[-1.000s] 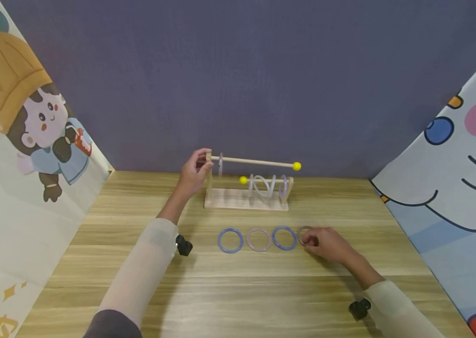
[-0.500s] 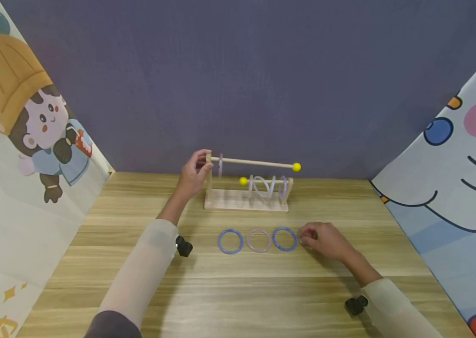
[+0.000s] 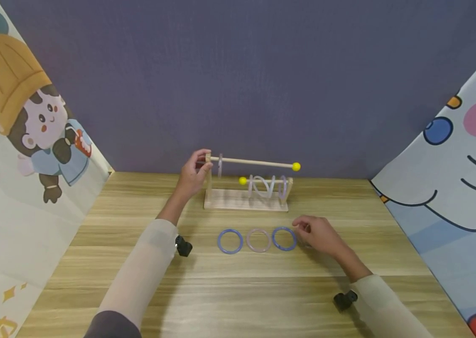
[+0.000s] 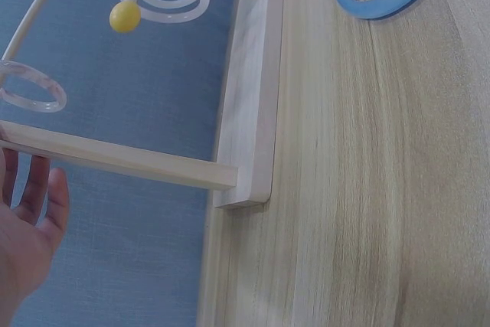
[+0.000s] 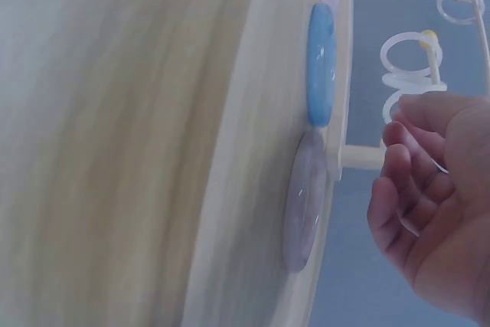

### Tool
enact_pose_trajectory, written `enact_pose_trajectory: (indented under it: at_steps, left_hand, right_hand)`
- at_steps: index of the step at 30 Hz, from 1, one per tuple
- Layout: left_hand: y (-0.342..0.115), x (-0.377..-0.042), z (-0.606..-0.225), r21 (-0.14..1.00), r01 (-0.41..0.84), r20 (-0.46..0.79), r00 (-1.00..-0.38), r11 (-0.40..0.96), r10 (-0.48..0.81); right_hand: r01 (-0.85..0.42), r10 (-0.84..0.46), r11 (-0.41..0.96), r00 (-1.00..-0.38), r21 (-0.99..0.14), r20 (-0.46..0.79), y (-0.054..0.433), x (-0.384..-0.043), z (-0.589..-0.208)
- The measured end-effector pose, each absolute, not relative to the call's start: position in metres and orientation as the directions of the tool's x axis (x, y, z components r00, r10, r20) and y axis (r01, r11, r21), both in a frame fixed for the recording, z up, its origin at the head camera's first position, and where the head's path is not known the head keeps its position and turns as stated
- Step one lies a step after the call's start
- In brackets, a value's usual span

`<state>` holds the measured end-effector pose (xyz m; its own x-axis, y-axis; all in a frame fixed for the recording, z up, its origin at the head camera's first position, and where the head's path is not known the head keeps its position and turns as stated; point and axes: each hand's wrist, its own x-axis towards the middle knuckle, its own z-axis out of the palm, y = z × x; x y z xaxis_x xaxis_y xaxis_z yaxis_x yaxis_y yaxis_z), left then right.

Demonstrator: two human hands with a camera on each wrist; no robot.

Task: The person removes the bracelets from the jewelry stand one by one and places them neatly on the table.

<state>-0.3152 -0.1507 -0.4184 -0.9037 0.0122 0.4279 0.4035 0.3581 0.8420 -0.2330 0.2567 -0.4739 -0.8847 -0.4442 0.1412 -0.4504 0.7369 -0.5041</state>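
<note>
My left hand [image 3: 193, 173] grips the top of the left post of a wooden ring rack [image 3: 238, 199], thumb in front and fingers behind. The rack has two pegs with yellow ball ends. One pale ring [image 3: 220, 165] hangs on the upper peg, and several pale and purple rings [image 3: 283, 187] hang on the lower one. My right hand [image 3: 320, 234] hovers with loosely bent fingers at the right end of a row of rings. Below it a greyish translucent ring [image 5: 304, 204] lies flat on the table, mostly hidden by the hand in the head view. No ring shows between its fingers.
Left of the greyish ring, a blue ring [image 3: 284, 239], a pinkish ring [image 3: 259, 240] and another blue ring [image 3: 230, 241] lie in line on the wooden table [image 3: 238, 291]. A dark wall [image 3: 238, 84] stands close behind the rack. Printed panels flank both sides.
My right hand has shifted left and slightly away from me, from the greyish ring's right side to over it. The left hand and the rack have stayed in place.
</note>
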Motion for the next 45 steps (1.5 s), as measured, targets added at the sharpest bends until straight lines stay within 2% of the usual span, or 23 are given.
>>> enact_pose_trajectory:
  at_steps: [10,20,26,32,45]
  left_hand:
    - [-0.151,-0.316,-0.419,0.843,0.397,0.423,-0.906,0.362,0.010]
    - [-0.151,-0.315,-0.418,0.840,0.397,0.420,-0.907,0.371,0.020]
    - [-0.152,-0.314,-0.418,0.843,0.394,0.416,-0.909,0.367,0.021]
    - [-0.154,-0.315,-0.418,0.848,0.382,0.401,-0.916,0.366,0.027]
    - [-0.155,-0.316,-0.419,0.868,0.366,0.381,-0.924,0.335,0.020]
  right_hand:
    - [-0.449,-0.413,0.683,-0.888,-0.576,0.202,0.232,-0.237,-0.471]
    - [-0.449,-0.383,0.680,-0.892,-0.579,0.242,0.211,-0.245,-0.469]
    - [-0.403,-0.318,0.643,-0.914,-0.652,0.251,0.193,-0.249,-0.464]
    - [-0.408,-0.278,0.609,-0.913,-0.680,0.299,0.171,-0.255,-0.456]
    - [-0.365,-0.191,0.496,-0.931,-0.788,0.311,0.122,-0.262,-0.434]
